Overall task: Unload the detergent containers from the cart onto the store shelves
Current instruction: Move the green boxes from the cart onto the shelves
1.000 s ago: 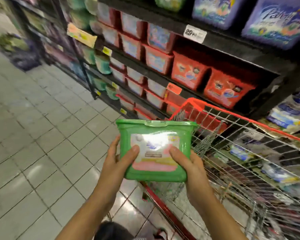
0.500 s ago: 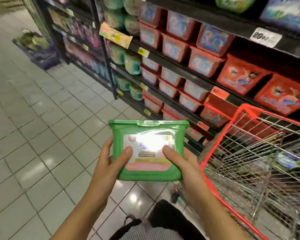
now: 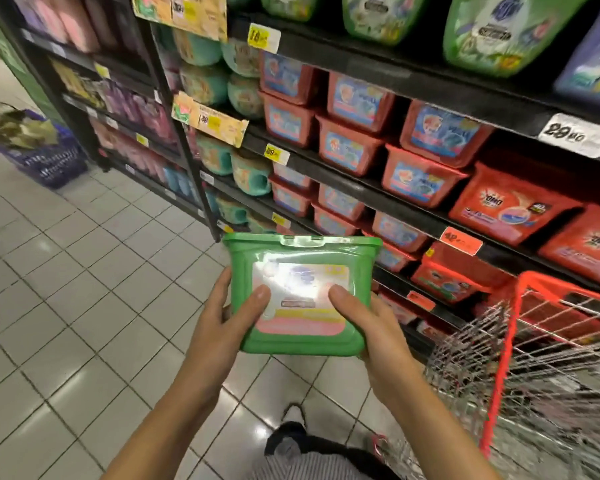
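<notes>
I hold a green detergent container [image 3: 302, 265] with a glossy pink and yellow label in front of me, lid edge up. My left hand [image 3: 227, 320] grips its left side, thumb across the label. My right hand [image 3: 371, 327] grips its right side, thumb on the label too. The red-rimmed wire cart [image 3: 513, 348] stands at the lower right, apart from the container. The black store shelves [image 3: 413, 84] rise ahead and to the right, stocked with red tubs [image 3: 357, 98], orange-red tubs [image 3: 510, 202] and green packs [image 3: 499, 29].
Teal round containers [image 3: 246, 171] fill the shelf bay left of the red tubs. A dark blue basket [image 3: 39, 150] full of goods sits on the tiled floor at the far left. White floor tiles [image 3: 84, 306] stretch along the aisle. My shoe [image 3: 291, 414] shows below.
The view has swung left and nearer to the shelves; the cart has slid to the lower right. Both hands keep the same grip on the green container.
</notes>
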A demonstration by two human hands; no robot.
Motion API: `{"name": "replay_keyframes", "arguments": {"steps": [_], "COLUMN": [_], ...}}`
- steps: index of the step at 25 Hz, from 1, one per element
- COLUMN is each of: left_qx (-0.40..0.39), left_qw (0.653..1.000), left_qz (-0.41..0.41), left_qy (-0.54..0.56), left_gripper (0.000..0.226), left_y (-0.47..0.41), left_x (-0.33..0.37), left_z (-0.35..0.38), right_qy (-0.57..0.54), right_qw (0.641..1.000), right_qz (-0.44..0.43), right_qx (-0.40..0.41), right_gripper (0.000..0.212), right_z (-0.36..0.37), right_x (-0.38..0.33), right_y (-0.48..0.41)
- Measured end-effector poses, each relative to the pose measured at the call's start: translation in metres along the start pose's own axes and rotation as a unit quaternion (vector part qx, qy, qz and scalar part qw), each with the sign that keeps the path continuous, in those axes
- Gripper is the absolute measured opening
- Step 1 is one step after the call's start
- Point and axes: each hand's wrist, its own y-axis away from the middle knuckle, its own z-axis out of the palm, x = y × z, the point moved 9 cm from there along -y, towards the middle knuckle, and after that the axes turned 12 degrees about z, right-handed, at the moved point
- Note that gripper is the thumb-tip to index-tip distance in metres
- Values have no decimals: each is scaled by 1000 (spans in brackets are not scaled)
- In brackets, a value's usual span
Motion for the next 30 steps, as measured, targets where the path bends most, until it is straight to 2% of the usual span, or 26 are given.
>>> {"name": "replay_keyframes", "arguments": {"steps": [7,12,15,20,24,30], "left_qx": [-70,-137,-180,-262,-325,-343], "left_qw": [995,984,974,944,909,866], "left_qz": [65,98,119,178,239,336], "left_qy": [21,57,77,96,104,142], "left_gripper": [45,57,64,65,65,69], "left_y": [-119,-194,-238,-303,-331,-347], "left_x": [47,77,104,166,217,304], "left_z": [38,67,81,105,131,171], "right_qy": [-29,-62,-81,-95,-96,-64], "right_qw": [996,987,975,948,919,874], "right_qz": [-78,-125,-175,-258,-345,-453], "right_qx": [39,79,109,158,164,162], "right_gripper": [45,42,48,61,66,58], "right_z": [-1,-2,1,14,25,25], "right_x": [-98,-155,-193,-263,-319,-407], "right_y": [-59,-84,-97,-108,-96,-56]}}
